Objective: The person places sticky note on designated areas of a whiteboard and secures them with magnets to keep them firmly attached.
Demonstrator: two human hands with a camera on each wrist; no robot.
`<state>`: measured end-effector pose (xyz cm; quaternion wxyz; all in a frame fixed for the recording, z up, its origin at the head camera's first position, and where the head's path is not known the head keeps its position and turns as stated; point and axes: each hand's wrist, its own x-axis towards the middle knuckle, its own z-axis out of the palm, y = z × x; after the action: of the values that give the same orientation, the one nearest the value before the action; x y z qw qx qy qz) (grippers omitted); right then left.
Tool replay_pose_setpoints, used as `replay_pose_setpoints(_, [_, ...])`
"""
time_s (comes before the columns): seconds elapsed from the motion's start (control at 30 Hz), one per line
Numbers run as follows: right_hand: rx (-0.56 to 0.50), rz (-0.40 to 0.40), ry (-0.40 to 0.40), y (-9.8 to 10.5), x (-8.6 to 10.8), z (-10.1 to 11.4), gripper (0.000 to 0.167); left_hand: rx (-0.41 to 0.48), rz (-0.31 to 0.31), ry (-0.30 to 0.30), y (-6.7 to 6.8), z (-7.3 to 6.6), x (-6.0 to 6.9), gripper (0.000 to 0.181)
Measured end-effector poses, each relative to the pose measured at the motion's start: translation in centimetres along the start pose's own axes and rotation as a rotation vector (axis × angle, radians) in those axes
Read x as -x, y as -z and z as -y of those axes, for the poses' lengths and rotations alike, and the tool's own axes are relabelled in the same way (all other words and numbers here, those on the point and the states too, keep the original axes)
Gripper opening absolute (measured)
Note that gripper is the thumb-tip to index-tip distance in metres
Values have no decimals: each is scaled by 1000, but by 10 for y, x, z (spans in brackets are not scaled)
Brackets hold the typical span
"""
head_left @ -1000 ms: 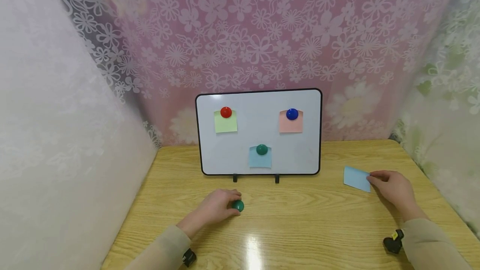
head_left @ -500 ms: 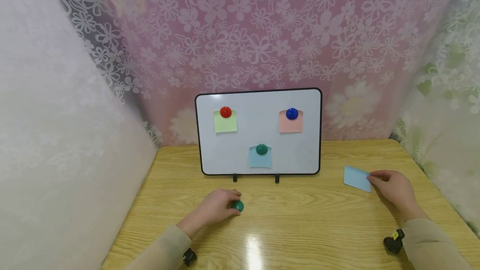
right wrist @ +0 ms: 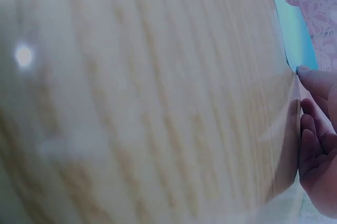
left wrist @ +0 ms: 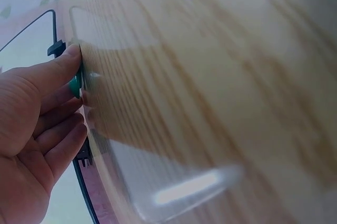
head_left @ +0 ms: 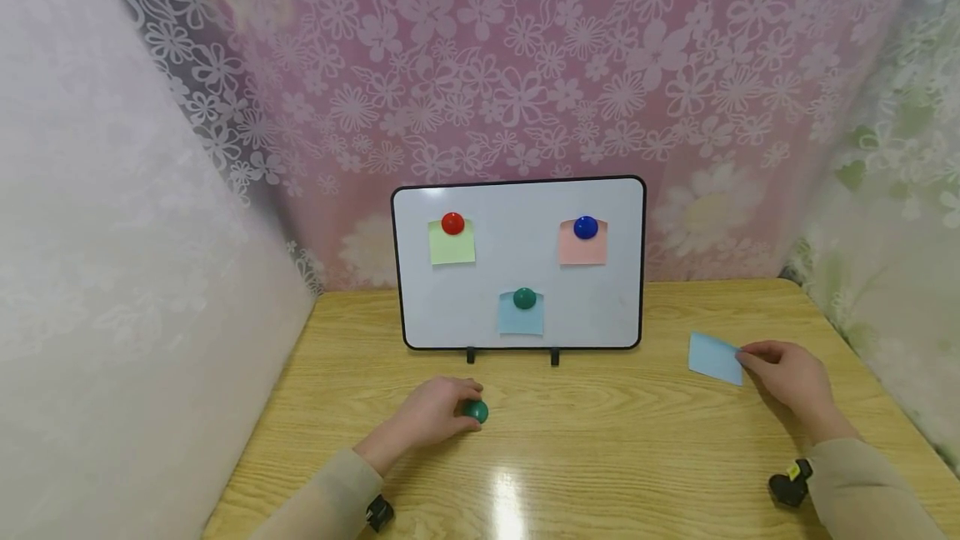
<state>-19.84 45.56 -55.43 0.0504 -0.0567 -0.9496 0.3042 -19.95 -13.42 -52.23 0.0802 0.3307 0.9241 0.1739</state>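
On the table in front of the whiteboard, my left hand (head_left: pixel 431 412) grips a round green magnet (head_left: pixel 477 412) between thumb and fingers. The left wrist view shows that magnet (left wrist: pixel 75 86) low at the tabletop, partly hidden by the fingers. Far to the right, my right hand (head_left: pixel 789 373) pinches the right edge of a light blue sticky note (head_left: pixel 715 358), which lies at or just above the wood. In the right wrist view the note (right wrist: pixel 296 32) rises beyond the thumb, its near corner at the thumb tip.
A whiteboard (head_left: pixel 480 290) stands on small black feet at the back. It bears a green note (head_left: pixel 452 250) under a red magnet (head_left: pixel 453 223), a pink note (head_left: pixel 582 252) under a blue magnet (head_left: pixel 586 227), and a blue note (head_left: pixel 521 322) under another green magnet (head_left: pixel 525 298).
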Motion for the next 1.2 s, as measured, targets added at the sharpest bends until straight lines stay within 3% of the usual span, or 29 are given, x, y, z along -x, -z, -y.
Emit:
replay_pose_setpoints(0.33, [-42,84,-15,14,3,7,58,8,-7,-5,0,2,2,42])
replay_pose_setpoints(0.63, [-81,56,-35,17,7,7,59,58,-54,-26,2,7,3,37])
replay_pose_setpoints(0.93, [-85,8,-61,19,5,12,53,66,-68,1,0,9,3,38])
replay_pose_setpoints(1.2, [-212,9,-101,17,6,12,57,74,-84,1,-1,10,4,38])
